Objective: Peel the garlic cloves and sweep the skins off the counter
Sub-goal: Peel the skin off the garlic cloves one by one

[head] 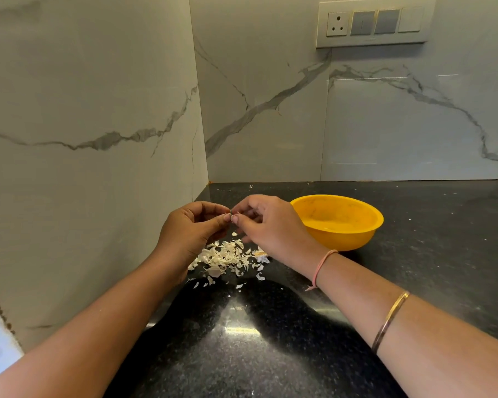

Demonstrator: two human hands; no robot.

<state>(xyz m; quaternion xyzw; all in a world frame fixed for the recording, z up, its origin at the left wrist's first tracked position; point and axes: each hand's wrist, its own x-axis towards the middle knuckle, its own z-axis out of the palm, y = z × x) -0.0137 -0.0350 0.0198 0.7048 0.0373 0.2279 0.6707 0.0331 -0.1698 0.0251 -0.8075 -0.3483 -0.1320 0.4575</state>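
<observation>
Two hands meet fingertip to fingertip above the counter. The left hand [193,228] and right hand [265,225] are both curled in, thumbs and forefingers pinched together on one tiny thing. I'd call it a garlic clove [231,214], but it's so buried between the fingertips [227,217] that I can't make out its shape or which way its long axis runs. So both grips are clamped on the same little piece, with no gap between the hands.

Straight down at 6 o'clock from that pinch sits the loose pile of pale papery garlic skins [227,255] on the dark speckled stone counter [414,254]. It's spread wider along the 9-to-3 line than front to back, with a few stray flakes trailing toward the person. Nothing is touching it at the moment.

At 3 o'clock from the grip, just beside the right hand, is the round yellow plastic bowl [342,239]. Can't tell what's in it from here. My guess is the finished clove goes there, so the right hand is the nearer one for the drop, while the pile lies right under both hands for the sweep later.

Farther out there's the white marble-look wall [98,110] at 9 o'clock and a switch panel [375,23] high at 1 o'clock.
</observation>
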